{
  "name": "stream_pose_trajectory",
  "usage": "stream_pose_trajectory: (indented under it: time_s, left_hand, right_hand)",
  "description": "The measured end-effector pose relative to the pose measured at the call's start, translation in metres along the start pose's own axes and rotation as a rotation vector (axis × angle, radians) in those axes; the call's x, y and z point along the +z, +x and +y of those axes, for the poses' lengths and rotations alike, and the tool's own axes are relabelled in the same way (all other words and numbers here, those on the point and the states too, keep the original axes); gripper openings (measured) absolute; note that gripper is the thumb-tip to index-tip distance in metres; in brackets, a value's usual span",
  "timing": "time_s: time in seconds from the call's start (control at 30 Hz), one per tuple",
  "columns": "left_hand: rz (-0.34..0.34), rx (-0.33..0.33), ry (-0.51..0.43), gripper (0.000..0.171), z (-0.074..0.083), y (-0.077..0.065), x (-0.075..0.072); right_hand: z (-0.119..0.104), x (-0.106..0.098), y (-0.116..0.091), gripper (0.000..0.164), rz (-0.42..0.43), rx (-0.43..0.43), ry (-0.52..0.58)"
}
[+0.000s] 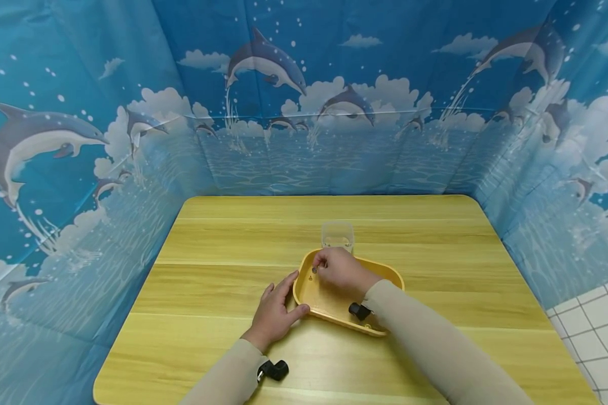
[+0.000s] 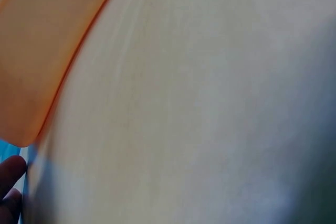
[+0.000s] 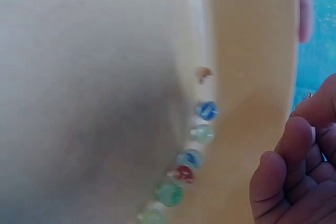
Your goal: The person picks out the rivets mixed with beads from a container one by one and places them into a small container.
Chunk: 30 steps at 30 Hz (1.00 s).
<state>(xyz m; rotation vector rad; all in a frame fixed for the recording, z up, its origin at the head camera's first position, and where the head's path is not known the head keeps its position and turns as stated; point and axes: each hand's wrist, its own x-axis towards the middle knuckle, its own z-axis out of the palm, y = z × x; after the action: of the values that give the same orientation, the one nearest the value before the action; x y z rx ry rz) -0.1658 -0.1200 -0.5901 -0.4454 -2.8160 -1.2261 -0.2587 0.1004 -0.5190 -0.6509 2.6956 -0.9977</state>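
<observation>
A yellow-orange tray (image 1: 336, 322) with raised walls lies on the table. My left hand (image 1: 276, 315) has its fingers and thumb spread, fingertips right at the tray's left corner. In the left wrist view, the tray wall (image 2: 52, 40) shows above the fingertips (image 2: 11, 174). My right hand (image 1: 342, 273) reaches into the tray with curled fingers; I cannot tell whether a marble is between the fingertips. Several glass marbles line the tray's inner edge in the right wrist view, including a blue one (image 3: 207, 110), a red one (image 3: 184, 174) and a green one (image 3: 169, 194).
Just behind the tray stands a clear plastic container (image 1: 337, 233) with small things near its bottom. Another small marble (image 1: 367, 326) sits by the tray's near right edge. A dolphin-print curtain (image 1: 304, 152) surrounds the wooden table (image 1: 223, 242) at the back and sides.
</observation>
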Motion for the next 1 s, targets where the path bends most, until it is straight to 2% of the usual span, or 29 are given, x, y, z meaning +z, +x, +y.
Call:
stream_pose_trajectory:
  time_s: [0.2, 0.53, 0.73, 0.87, 1.0]
  left_hand:
    - [-0.004, -0.006, -0.005, 0.082, 0.000, 0.000, 0.000]
    - [-0.008, 0.010, 0.008, 0.082, -0.001, 0.001, 0.000]
    - [-0.013, -0.003, 0.005, 0.082, -0.001, 0.002, -0.001]
    - [-0.011, -0.002, 0.012, 0.084, -0.002, 0.002, -0.001]
    - [-0.008, 0.005, 0.009, 0.084, -0.002, 0.001, -0.001]
  right_hand:
    - [-0.009, -0.020, 0.000, 0.016, 0.004, -0.037, -0.023]
    - [-0.010, -0.045, -0.001, 0.019, 0.020, 0.015, 0.082]
    - [-0.010, -0.059, 0.004, 0.016, 0.052, 0.036, 0.089]
    - [-0.009, -0.071, 0.006, 0.021, 0.056, 0.076, 0.106]
    - [-0.007, -0.081, 0.008, 0.022, 0.073, 0.078, 0.102]
